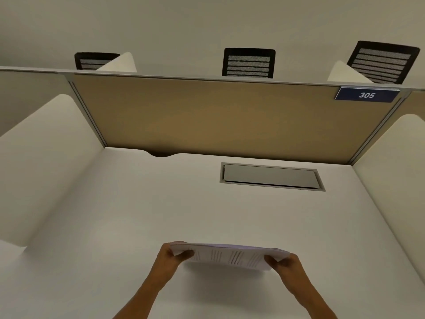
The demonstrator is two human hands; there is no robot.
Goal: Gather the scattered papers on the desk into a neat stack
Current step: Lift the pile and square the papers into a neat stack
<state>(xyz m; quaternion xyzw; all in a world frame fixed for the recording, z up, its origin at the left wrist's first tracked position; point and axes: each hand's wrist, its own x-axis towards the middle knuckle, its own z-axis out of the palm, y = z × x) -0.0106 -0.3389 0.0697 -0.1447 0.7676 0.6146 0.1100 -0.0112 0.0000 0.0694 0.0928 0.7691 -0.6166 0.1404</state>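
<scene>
a white table (161, 215) inside a study booth, a closed grey hatch (271, 176) set flush in its far side.

White desk (161, 203) in a tan-panelled carrel (207, 116); three black mesh chairs (248, 63) beyond.

Two hands, the left hand (171, 255) and the right hand (284, 261), and one stack of papers (230, 255). One desk (161, 215) with one cable hatch (271, 176). Three mesh chairs (248, 63) behind one tan partition (218, 118). One number plate (366, 95).
</scene>
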